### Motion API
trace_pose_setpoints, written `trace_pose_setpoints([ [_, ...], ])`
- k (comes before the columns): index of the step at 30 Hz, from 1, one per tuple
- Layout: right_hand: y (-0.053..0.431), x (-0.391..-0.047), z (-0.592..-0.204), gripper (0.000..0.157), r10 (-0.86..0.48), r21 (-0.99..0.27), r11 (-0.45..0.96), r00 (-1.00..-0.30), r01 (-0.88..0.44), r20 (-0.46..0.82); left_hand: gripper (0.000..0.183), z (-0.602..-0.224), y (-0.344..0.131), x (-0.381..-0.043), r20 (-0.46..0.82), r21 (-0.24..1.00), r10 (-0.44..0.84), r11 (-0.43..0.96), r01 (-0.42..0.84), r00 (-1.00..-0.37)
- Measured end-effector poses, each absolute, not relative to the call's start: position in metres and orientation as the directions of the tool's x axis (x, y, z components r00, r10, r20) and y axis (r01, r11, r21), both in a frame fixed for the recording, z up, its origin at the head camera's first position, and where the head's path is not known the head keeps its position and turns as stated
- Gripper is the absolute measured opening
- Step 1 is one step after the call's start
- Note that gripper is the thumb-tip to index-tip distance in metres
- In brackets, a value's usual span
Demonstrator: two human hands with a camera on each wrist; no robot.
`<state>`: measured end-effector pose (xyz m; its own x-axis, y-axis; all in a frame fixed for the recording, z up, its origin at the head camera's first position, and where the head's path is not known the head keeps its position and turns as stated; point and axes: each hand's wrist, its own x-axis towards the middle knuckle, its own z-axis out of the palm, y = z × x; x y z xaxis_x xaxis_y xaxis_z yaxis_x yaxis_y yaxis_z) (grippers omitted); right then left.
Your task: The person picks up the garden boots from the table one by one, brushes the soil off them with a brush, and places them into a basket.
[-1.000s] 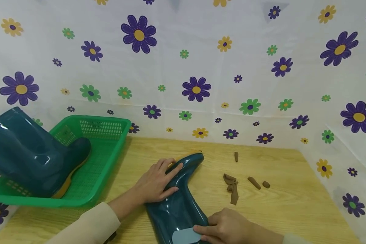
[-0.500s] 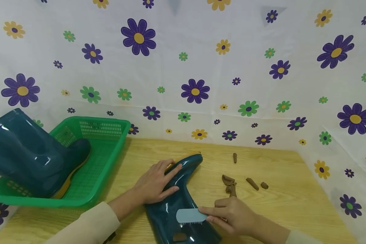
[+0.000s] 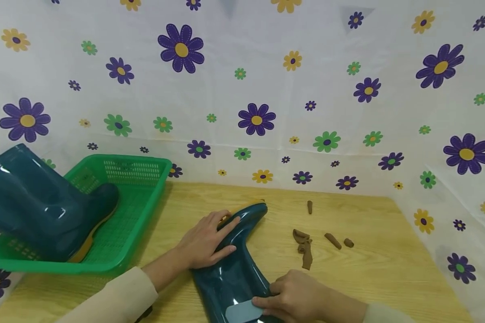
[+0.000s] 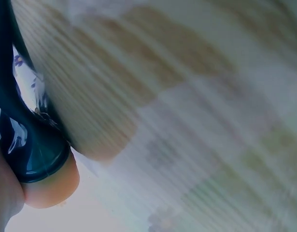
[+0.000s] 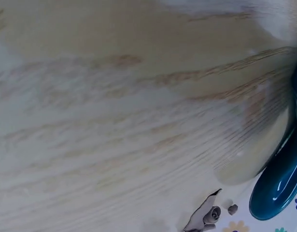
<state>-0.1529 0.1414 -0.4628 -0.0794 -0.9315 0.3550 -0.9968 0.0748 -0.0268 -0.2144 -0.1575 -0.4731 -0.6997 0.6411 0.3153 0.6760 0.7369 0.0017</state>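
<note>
A glossy dark teal rubber boot [image 3: 237, 264] lies on its side on the table, its toe pointing away from me and its yellow sole to the left. My left hand [image 3: 204, 240] holds it around the foot and ankle, thumb and index finger spread over the upper. With my right hand [image 3: 297, 296] I grip a light blue brush [image 3: 243, 310], its flat back up and its bristle side down against the boot's shaft. The bristles are hidden, and the shaft's lower end is out of the head view. In the right wrist view the boot's toe [image 5: 274, 198] shows at the right edge.
At left, a green plastic basket [image 3: 143, 215] holds a matching boot [image 3: 44, 206], which leans over its rim. Several brown clay-like pieces [image 3: 306, 255] lie on the wood-patterned table [image 3: 372, 269] to the right. A flowered white cloth [image 3: 218, 94] hangs behind.
The brush went up the shaft toward the ankle, showing a brown patch beneath, then came back down over that patch. My left hand has stayed in place on the boot.
</note>
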Motion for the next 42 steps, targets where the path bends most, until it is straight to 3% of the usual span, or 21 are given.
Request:
trace_pose_setpoints([
  [5, 0.148, -0.158, -0.458, 0.028, -0.872, 0.050, 0.066, -0.034, -0.997, 0.488, 0.066, -0.472, -0.157, -0.216, 0.305, -0.002, 0.643, 0.738, 0.675, -0.703],
  [12, 0.162, -0.169, -0.442, 0.035, -0.818, 0.083, 0.174, -0.097, -0.981, 0.567, 0.066, -0.473, -0.157, -0.216, 0.303, 0.016, 0.644, 0.733, 0.680, -0.702],
  [16, 0.163, -0.171, -0.436, 0.035, -0.786, 0.100, 0.200, -0.099, -0.975, 0.610, 0.064, -0.475, -0.159, -0.217, 0.317, 0.023, 0.650, 0.722, 0.691, -0.690],
  [23, 0.148, -0.153, -0.447, 0.029, -0.899, 0.166, 0.105, -0.022, -0.981, 0.438, 0.063, -0.477, -0.161, -0.217, 0.337, 0.013, 0.652, 0.718, 0.696, -0.680],
  [29, 0.141, -0.146, -0.446, 0.037, -0.936, 0.231, 0.202, -0.118, -0.952, 0.331, 0.063, -0.475, -0.160, -0.217, 0.319, 0.010, 0.644, 0.731, 0.682, -0.695],
  [32, 0.142, -0.152, -0.440, 0.028, -0.912, 0.343, 0.242, -0.092, -0.908, 0.400, 0.062, -0.474, -0.159, -0.217, 0.326, 0.008, 0.648, 0.726, 0.687, -0.689],
  [36, 0.150, -0.169, -0.425, 0.039, -0.831, 0.451, 0.356, -0.057, -0.819, 0.553, 0.060, -0.474, -0.159, -0.217, 0.337, 0.004, 0.653, 0.719, 0.695, -0.678],
  [39, 0.151, -0.175, -0.420, 0.036, -0.775, 0.405, 0.405, -0.072, -0.820, 0.628, 0.058, -0.474, -0.161, -0.217, 0.345, 0.010, 0.655, 0.714, 0.700, -0.673],
  [42, 0.143, -0.168, -0.427, 0.033, -0.780, 0.336, 0.350, -0.073, -0.875, 0.622, 0.056, -0.474, -0.163, -0.218, 0.357, 0.021, 0.648, 0.714, 0.700, -0.673],
])
